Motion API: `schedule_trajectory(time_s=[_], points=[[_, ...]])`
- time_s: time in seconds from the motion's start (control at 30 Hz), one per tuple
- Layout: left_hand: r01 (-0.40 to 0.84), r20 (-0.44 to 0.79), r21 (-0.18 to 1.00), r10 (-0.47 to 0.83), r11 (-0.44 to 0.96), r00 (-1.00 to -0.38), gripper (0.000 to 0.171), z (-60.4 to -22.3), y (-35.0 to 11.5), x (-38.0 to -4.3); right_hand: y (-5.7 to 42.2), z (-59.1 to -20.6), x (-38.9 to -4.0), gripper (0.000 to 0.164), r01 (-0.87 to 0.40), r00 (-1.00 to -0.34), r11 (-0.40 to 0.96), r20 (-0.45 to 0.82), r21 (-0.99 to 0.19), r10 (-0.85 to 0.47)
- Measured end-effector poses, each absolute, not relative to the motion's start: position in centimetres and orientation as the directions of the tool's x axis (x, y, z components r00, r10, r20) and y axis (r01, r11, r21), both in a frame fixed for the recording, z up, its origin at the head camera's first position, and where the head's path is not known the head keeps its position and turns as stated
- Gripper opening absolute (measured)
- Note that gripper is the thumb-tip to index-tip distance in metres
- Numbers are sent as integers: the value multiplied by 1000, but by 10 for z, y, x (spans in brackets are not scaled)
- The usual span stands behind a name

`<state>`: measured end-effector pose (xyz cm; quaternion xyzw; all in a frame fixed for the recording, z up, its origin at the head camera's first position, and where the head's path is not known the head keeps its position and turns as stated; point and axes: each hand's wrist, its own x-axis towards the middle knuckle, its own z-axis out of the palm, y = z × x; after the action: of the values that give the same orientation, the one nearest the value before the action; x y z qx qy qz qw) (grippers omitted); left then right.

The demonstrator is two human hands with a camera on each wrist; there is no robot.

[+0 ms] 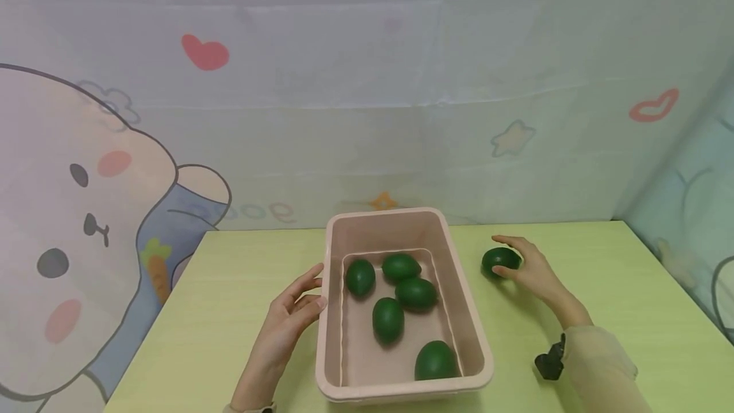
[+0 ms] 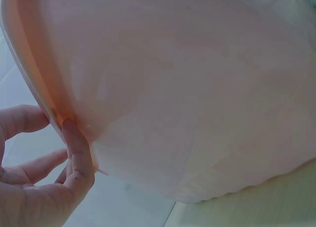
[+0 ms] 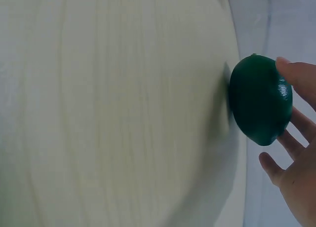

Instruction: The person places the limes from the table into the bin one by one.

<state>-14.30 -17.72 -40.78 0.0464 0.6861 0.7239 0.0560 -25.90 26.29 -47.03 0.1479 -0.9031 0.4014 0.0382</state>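
Observation:
A beige rectangular bin (image 1: 483,359) stands in the middle of the table. Inside lie several dark green limes, among them one lime (image 1: 388,320) near its centre. At the bin's left side, my left hand (image 1: 292,311) touches the rim with spread fingertips; the left wrist view shows these fingers (image 2: 76,153) against the rim and outer wall. To the right of the bin, my right hand (image 1: 533,273) holds another lime (image 3: 259,101) low over the table, with the thumb across its near side. Its other fingers pass partly behind the lime.
The yellow-green table (image 1: 241,273) reaches back to a printed cloth backdrop (image 1: 355,81) with hearts and a cartoon bear. A black device (image 1: 550,362) is worn at the right wrist, below a pale sleeve (image 1: 599,362).

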Motion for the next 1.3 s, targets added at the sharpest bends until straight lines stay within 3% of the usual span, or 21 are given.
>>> schedule_trajectory(time_s=[1.3], points=[[-32,-24,998,137,-54,-990,57,-406,-176,-143,263,-491,-262,67,-284,-959,679,203,-677,-199]])
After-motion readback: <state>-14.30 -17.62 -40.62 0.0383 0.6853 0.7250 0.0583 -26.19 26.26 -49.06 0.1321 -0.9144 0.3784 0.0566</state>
